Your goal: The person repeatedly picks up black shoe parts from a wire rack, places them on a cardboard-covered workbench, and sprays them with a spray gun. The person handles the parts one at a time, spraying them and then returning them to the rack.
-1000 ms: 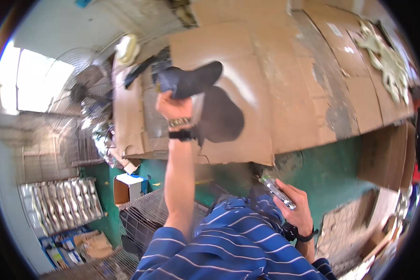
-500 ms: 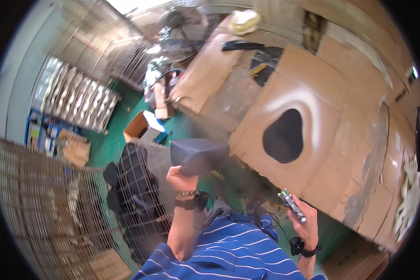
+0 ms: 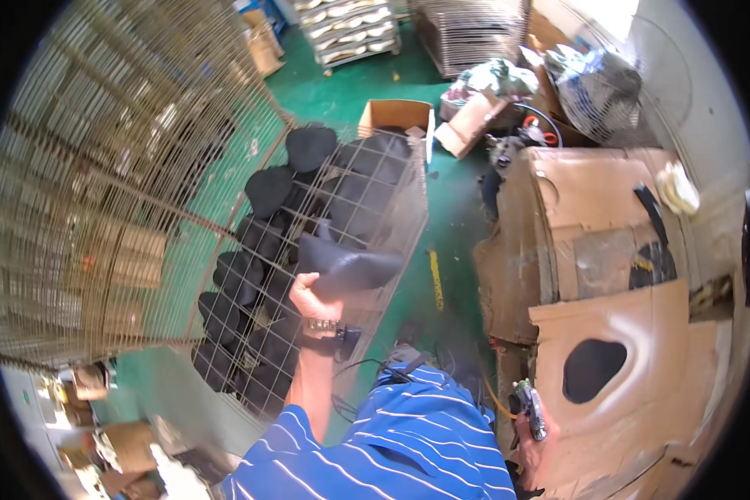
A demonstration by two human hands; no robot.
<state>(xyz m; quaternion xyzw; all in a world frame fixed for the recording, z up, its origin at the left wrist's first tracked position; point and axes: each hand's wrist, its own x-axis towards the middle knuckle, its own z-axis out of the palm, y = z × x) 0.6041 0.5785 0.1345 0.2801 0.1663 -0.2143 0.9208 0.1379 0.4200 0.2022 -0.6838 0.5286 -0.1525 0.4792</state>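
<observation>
One black, matte, curved piece (image 3: 347, 265) is gripped by the left hand (image 3: 312, 293), fingers closed on its lower edge, and held above a wire rack (image 3: 325, 208) where many like pieces lie in rows. The placing step seems in hand; a free spot on the mesh would be called for next. A spray gun (image 3: 532, 410) is clasped in the right hand (image 3: 535, 437) beside the cardboard-covered counter (image 3: 633, 333), stained with a dark overspray patch.

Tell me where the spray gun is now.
The spray gun is low on the right in the head view, in the right hand, beside the cardboard sheet with a black patch.
</observation>
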